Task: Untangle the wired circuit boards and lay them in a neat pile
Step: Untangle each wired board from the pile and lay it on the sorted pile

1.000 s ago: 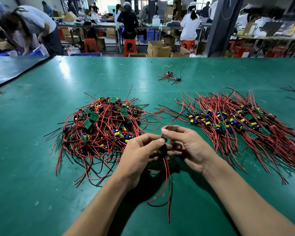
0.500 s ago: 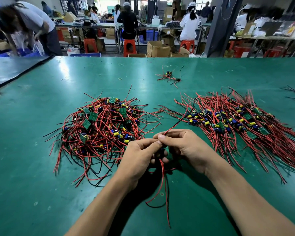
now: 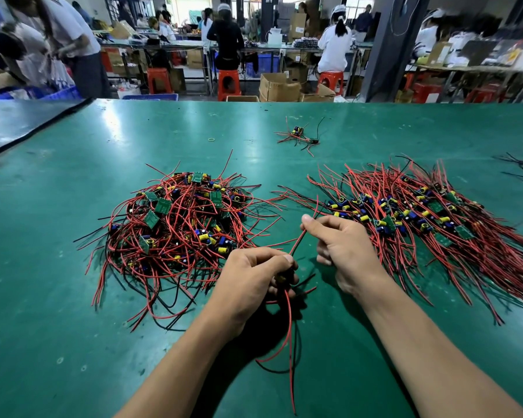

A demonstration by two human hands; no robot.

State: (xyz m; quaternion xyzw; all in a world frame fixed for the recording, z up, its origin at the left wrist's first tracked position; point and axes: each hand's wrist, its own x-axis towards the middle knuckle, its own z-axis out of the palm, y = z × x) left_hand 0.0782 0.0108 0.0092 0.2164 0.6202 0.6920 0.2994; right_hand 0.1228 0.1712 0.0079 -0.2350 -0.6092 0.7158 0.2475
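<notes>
One board (image 3: pixel 281 278) is gripped in the left hand (image 3: pixel 251 280), and its red wire (image 3: pixel 297 243) is pinched by the right hand (image 3: pixel 343 247). The tangled heap (image 3: pixel 175 224) is seen left of both hands, the sorted pile (image 3: pixel 420 218) right.

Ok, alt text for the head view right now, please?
The left hand grips a small wired board while the right hand pinches its red wire. A tangled heap lies left, a straightened pile right, on a green table.
</notes>
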